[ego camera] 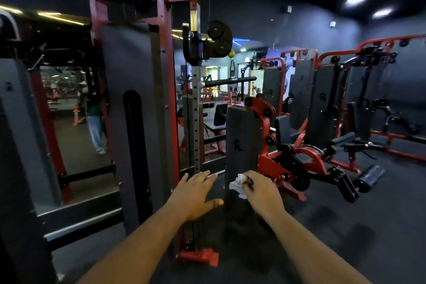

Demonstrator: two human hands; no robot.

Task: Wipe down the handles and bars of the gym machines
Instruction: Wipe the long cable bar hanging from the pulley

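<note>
Cloth: crumpled white wiping cloth (238,185), soft, light; bunch it.
Right hand (262,191): fingers pinching the cloth.
Left hand (198,193): fingers spread, empty.

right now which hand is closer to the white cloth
Right. The right hand grips the white cloth in its fingers, against the dark shroud. The left hand is open, off to the cloth's left, not touching it.
</note>
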